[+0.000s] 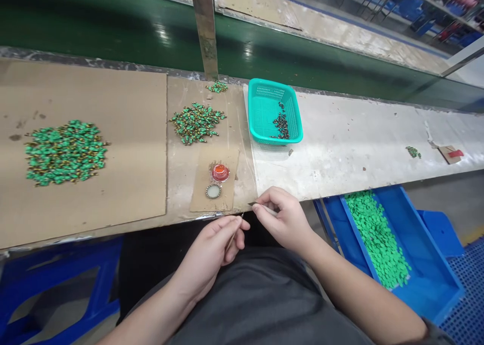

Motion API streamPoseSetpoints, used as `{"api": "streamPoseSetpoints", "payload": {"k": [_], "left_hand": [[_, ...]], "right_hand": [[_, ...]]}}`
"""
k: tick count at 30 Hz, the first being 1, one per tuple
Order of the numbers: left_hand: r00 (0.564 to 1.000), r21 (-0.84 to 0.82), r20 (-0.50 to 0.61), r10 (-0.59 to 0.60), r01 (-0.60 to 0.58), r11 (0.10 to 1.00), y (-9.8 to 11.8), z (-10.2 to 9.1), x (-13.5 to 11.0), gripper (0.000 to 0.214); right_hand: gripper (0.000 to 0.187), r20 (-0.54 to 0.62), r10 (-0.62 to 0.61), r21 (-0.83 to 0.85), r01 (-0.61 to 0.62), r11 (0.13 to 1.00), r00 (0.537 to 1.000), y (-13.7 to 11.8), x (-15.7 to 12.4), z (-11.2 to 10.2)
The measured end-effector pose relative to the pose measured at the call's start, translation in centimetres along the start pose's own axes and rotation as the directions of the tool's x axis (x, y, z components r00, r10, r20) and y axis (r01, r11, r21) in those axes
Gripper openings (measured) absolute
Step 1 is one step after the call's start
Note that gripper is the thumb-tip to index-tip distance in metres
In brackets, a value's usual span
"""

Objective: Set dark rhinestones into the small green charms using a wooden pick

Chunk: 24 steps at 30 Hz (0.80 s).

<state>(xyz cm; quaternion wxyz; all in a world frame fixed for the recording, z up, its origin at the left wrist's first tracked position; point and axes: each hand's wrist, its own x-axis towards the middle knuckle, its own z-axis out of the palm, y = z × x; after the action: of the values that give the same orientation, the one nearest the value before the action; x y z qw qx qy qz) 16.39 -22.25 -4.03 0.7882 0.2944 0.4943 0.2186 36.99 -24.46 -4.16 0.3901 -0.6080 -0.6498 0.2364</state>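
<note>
My left hand (219,244) is pinched shut just below the bench edge, with a thin sliver of something between its fingertips. My right hand (282,216) is closed on a slim metal tool (260,206), perhaps tweezers, its tip pointing left towards the left fingertips. Just ahead of both hands, two bottle caps rest on a small cardboard piece: an orange-filled cap (220,172) and a pale one (213,190). Further back lies a pile of small green and gold parts (196,122).
A large heap of green parts (65,152) lies on cardboard at the left. A teal basket (264,133) holds dark small pieces. A blue bin (434,279) of green chips sits low at the right. A green conveyor belt (113,32) runs behind.
</note>
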Motion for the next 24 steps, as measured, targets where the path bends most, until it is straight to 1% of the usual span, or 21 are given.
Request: {"api": "streamPoseSetpoints", "payload": {"k": [3,6,9,12,15,17,21,24], "left_hand": [[1.000,0.018,0.018,0.025,-0.025,1.000,0.3,0.1,-0.4,0.044],[0.999,0.029,0.027,0.042,-0.043,0.999,0.4,0.1,-0.6,0.045],[0.998,0.039,0.032,0.048,-0.049,0.998,0.2,0.1,-0.6,0.046],[0.998,0.050,0.037,0.058,-0.060,0.997,0.0,0.0,-0.5,0.046],[0.997,0.060,0.043,0.065,-0.067,0.996,-0.1,0.0,-0.3,0.051],[0.997,0.060,0.038,0.062,-0.064,0.996,-0.1,0.0,-0.2,0.049],[0.998,0.058,0.022,0.052,-0.053,0.997,-0.2,0.0,-0.1,0.044],[0.999,0.055,0.014,0.049,-0.049,0.997,-0.2,-0.1,-0.1,0.044]], "right_hand": [[0.017,0.007,0.017,0.035,-0.017,0.999,1.000,-0.4,0.0,-0.5],[0.018,0.006,0.006,0.050,-0.007,0.999,1.000,-0.8,-0.1,-0.9],[0.019,0.017,-0.044,0.039,0.043,0.998,0.999,-1.3,-0.3,-0.9],[0.018,0.045,-0.114,0.007,0.114,0.993,0.992,-1.6,-0.6,-0.5],[0.018,0.066,-0.176,-0.046,0.179,0.983,0.982,-1.3,-0.7,0.2],[0.020,0.064,-0.197,-0.086,0.202,0.976,0.978,-0.9,-0.6,0.5],[0.024,0.002,-0.172,-0.146,0.170,0.975,0.985,0.0,-0.3,0.6],[0.022,-0.011,-0.169,-0.133,0.166,0.977,0.986,0.0,-0.3,0.4]]}}
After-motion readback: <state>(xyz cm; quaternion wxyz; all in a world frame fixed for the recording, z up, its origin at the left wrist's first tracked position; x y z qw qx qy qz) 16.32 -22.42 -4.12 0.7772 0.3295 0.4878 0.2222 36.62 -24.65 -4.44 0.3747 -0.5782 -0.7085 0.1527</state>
